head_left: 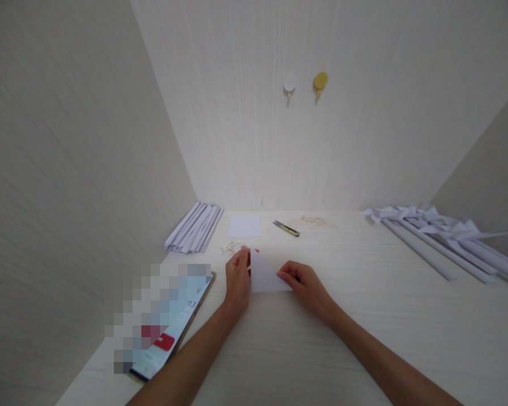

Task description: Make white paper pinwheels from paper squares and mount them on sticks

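Observation:
A white paper sheet folded into a triangle (264, 274) lies on the pale wooden desk (322, 338). My left hand (237, 280) presses on the paper's left edge with the fingers bent over it. My right hand (303, 283) pinches the paper's lower right corner. Both forearms reach in from the bottom of the view.
A small white paper sheet (244, 226) and a pair of small snips (286, 228) lie behind the hands. Rolled white paper tubes (193, 228) lie at the back left. Finished paper pinwheels on sticks (444, 239) lie at right. A phone (169, 327) rests at left. Two wall hooks (305, 84) hang above.

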Tool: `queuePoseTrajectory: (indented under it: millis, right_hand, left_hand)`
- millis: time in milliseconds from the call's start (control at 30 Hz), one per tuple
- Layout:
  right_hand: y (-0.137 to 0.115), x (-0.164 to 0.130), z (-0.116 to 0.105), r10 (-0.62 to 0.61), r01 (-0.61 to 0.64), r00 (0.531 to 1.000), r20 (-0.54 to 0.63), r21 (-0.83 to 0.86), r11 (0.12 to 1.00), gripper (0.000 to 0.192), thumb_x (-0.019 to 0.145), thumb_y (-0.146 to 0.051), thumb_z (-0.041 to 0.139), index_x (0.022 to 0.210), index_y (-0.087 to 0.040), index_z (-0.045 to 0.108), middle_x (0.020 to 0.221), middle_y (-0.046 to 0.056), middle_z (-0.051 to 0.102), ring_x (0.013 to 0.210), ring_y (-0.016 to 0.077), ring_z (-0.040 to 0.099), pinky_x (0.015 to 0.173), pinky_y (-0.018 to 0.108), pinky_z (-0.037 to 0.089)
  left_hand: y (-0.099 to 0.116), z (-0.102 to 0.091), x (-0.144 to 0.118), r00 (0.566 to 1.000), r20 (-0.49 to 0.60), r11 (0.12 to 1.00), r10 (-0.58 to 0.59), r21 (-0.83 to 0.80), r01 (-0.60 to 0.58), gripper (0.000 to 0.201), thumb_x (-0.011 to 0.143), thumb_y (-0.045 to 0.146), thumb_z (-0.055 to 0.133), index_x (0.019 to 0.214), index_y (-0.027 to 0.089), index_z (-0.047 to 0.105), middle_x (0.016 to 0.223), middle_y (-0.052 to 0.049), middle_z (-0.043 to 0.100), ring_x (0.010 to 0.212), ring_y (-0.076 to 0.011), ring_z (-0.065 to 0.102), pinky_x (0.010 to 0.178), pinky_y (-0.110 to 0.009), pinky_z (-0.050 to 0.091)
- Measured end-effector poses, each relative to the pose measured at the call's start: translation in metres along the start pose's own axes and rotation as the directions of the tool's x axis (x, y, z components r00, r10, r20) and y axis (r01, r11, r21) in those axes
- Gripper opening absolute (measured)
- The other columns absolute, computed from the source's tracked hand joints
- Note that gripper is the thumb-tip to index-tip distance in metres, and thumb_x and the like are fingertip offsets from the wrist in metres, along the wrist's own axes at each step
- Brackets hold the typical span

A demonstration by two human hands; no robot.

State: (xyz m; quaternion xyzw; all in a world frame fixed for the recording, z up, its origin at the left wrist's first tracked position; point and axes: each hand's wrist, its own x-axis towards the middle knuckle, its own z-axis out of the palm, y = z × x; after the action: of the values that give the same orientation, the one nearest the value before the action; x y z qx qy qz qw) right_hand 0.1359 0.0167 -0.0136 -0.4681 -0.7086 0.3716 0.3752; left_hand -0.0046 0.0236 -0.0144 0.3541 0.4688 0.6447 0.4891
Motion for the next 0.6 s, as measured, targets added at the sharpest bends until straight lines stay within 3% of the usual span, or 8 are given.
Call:
queuePoseTrajectory:
  millis: [200,433,600]
  right_hand:
    - [0.0047,0.003,-0.0001,0.06,-0.048,0.996,-0.072,0.166,0.985,0.017,0.073,-0.03,0.046,0.065,-0.016,0.049,0.051,-0.004,0.041,0.047,0.0088,0.036,0.045,0.021,0.027]
    - [0.0023,-0.0006,-0.0008,-0.03,0.021,0.998,0.048,0.167,0.986,0.012,0.073,-0.02,0.046,0.084,-0.016,0.048,0.055,-0.006,0.039,0.049,0.0083,0.036,0.046,0.021,0.027]
    - [0.0037,-0.0016,0.0005,-0.044,0.037,0.998,0.055,0.12,0.992,0.011,0.073,-0.016,0.043,0.084,-0.017,0.046,0.056,-0.006,0.038,0.051,0.0088,0.035,0.048,0.022,0.027]
  left_hand:
    - [0.0059,0.0028,-0.0033,0.981,0.184,0.973,-0.061,0.231,0.017,0.025,0.058,0.037,0.062,0.058,0.012,0.056,0.052,0.002,0.051,0.048,-0.0091,0.046,0.045,-0.02,0.038]
    - [0.0015,-0.0025,0.0003,0.994,0.098,0.957,0.051,0.278,-0.077,0.027,0.066,0.037,0.055,0.053,0.014,0.05,0.043,0.005,0.045,0.04,-0.0066,0.04,0.038,-0.018,0.03]
    - [0.0056,0.0005,-0.0034,0.993,0.098,0.953,0.063,0.291,-0.089,0.026,0.067,0.037,0.054,0.054,0.014,0.048,0.043,0.005,0.044,0.039,-0.0063,0.039,0.037,-0.017,0.029]
